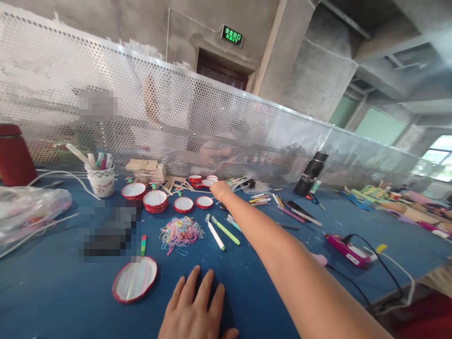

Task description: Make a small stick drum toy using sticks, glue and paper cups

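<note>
Two hands show. The right hand is stretched far out over the blue surface, its grip turned away; whether the fingers are open or closed on anything cannot be told. Its fingertips sit at a cluster of small red-rimmed lids, just beyond and to the left of the grip, with more lids further left. Nearer the body from that grip lie two marker pens, long axes running toward the person. The left hand rests flat and empty, fingers spread, with a larger red-rimmed lid just left of it. A paper cup holds upright pens.
</note>
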Demonstrator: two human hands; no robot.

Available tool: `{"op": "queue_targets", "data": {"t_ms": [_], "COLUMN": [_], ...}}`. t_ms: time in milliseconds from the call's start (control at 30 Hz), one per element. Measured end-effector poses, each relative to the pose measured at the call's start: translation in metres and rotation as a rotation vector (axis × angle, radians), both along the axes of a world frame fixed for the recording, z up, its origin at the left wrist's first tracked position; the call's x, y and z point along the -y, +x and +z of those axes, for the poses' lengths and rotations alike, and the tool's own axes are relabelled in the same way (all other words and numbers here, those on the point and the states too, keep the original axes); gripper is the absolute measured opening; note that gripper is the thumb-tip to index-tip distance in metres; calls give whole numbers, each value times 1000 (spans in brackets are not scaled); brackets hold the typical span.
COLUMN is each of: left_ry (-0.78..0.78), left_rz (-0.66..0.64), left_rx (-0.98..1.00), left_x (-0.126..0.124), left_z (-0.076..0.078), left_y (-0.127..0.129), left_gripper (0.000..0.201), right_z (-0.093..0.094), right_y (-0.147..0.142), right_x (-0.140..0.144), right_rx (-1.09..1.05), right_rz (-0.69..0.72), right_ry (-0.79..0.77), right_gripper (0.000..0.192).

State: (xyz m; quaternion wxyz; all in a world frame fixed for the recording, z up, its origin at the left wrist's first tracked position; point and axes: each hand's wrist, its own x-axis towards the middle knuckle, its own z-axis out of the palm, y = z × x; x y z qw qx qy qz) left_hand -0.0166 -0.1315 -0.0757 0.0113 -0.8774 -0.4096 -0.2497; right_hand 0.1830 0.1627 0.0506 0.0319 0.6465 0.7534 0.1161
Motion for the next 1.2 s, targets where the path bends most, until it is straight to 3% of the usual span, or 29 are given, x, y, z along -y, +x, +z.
{"op": "queue_targets", "data": {"t_ms": [133, 233, 333, 433, 533, 600, 733, 900, 1033, 1200], "left_ry": [5, 35, 101, 168, 196, 180, 1, -351, -540, -620], "left_rz": [-15, -3, 14, 9, 3, -5, -85, -180, -326, -334], "left_rx": [-15, 11, 45, 87, 145, 200, 396, 663, 764, 816], "left_x": [0, 4, 9, 13, 14, 14, 17, 27, 36, 41], "left_z": [1, 7, 15, 21, 28, 35, 62, 89, 94, 92], "left_y": [-3, -5, -5, -5, -4, -4, -7, -11, -7, -4], "left_gripper": [59, 57, 51, 45, 41, 38, 36, 46, 62, 55], "right_z": [-5, 4, 32, 71, 104, 113, 95, 50, 31, 28], "right_y": [-3, 2, 14, 32, 46, 48, 31, -7, -20, -8], "right_x": [-3, 4, 18, 45, 90, 133, 236, 345, 374, 379], "right_rx": [65, 83, 75, -21, -187, -374, -752, -758, -685, -750], "right_rz": [3, 35, 50, 82, 160, 227, 376, 542, 539, 484], "right_ry": [21, 36, 108, 274, 378, 373, 165, 63, 92, 141], "right_gripper": [40, 35, 34, 28, 21, 16, 12, 9, 10, 17]}}
